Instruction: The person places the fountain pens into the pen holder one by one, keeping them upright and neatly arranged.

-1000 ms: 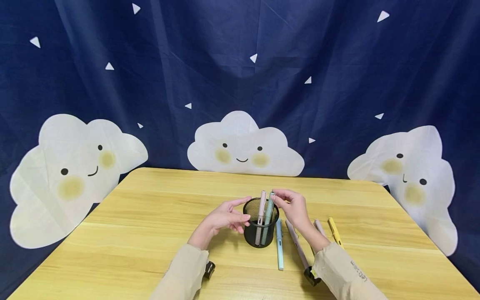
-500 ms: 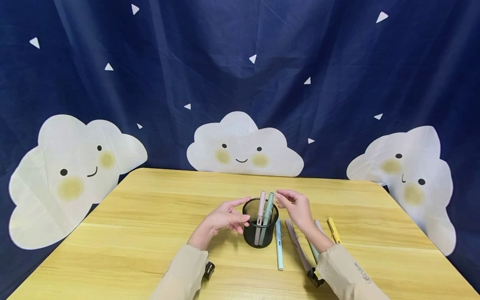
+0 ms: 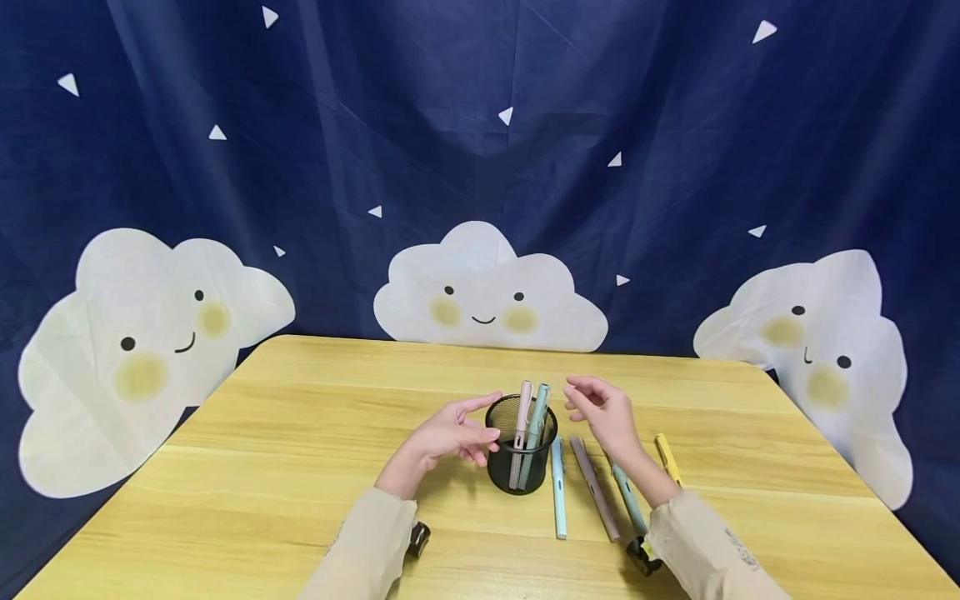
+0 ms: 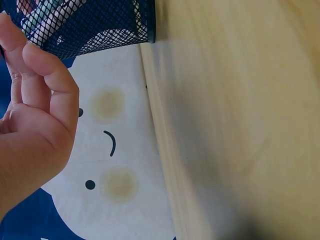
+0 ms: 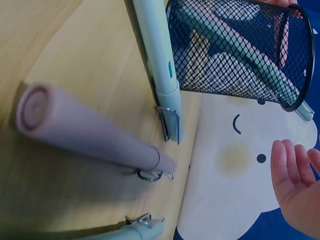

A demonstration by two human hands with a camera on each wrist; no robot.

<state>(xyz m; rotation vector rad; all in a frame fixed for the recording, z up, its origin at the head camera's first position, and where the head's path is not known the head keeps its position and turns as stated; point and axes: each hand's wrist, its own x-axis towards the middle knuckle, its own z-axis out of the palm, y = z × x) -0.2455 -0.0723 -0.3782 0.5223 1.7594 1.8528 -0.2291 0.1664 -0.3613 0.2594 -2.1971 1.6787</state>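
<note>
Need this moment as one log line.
left hand: on pen cup; right hand: empty, beside pen cup; pen cup: upright, holds pink pen, green pen; other pens: lying on table

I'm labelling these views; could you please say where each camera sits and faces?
Head: worn there, looking forward and down at the table; left hand, right hand, sleeves show.
Left wrist: worn there, facing table and mesh cup; left hand shows.
Right wrist: likewise, facing pens; right hand shows.
Both wrist views share the mesh cup.
</note>
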